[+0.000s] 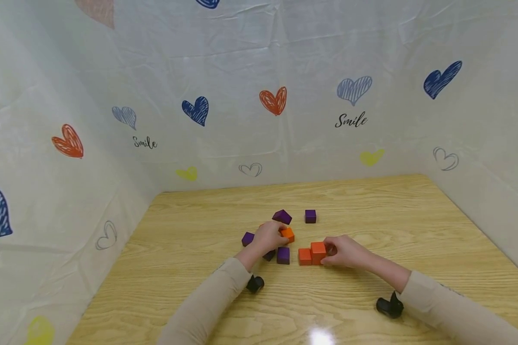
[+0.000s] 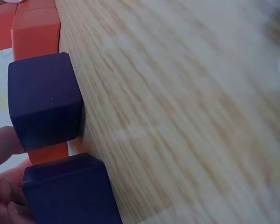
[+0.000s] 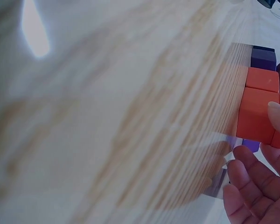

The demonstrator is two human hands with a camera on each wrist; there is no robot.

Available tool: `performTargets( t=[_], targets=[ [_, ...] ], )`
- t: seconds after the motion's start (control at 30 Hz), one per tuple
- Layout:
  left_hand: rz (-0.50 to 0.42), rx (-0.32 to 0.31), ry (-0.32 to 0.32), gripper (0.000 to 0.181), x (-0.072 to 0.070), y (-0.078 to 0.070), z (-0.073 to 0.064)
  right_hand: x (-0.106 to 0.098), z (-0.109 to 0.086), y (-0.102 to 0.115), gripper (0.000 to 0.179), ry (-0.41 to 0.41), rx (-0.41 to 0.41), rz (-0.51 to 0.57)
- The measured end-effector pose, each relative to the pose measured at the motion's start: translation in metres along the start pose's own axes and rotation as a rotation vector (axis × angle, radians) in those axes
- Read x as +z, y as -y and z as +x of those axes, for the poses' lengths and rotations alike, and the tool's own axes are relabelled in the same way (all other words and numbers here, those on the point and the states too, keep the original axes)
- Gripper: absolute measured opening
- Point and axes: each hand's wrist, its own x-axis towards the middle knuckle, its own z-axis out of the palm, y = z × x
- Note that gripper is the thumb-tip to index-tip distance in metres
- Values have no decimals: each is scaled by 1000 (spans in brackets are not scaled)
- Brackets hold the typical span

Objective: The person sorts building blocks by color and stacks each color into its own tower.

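Observation:
My left hand reaches in among the blocks, its thumb and fingers pinching a small orange cube. Close by its wrist sits a purple cube, which stands large in the left wrist view, with a darker purple block nearest that camera. My right hand pinches a taller red-orange block from its right side. The right wrist view has the thumb on the block's face. A lower red-orange cube stands against that block's left side.
Farther back lie a purple wedge-like block and a purple cube. Another purple block is left of my left hand. Black wrist-worn devices hang under both forearms. Patterned sheeting walls the wooden table.

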Motion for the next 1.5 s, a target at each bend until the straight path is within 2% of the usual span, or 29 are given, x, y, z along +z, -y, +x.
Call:
performTargets(
  t=[0.27,0.47,0.6,0.7,1.0,1.5],
  targets=[
    [-51,57,2,36,-7,-6,-5,1,0,-2,25,5,5,14],
    [-111,90,50,37,-12,-17,-15,1,0,-3,25,13,5,21],
    [-108,153,78,35,-12,-22,-23,0,1,-3,25,14,3,26],
    [-91,177,96,34,-13,-26,-27,0,1,-3,24,14,7,31],
    [-94,196,130,33,-10,-30,-33,-1,0,-2,24,8,7,28],
    [-79,222,125,32,-6,-32,-34,0,0,-1,24,12,1,33]
  ],
)
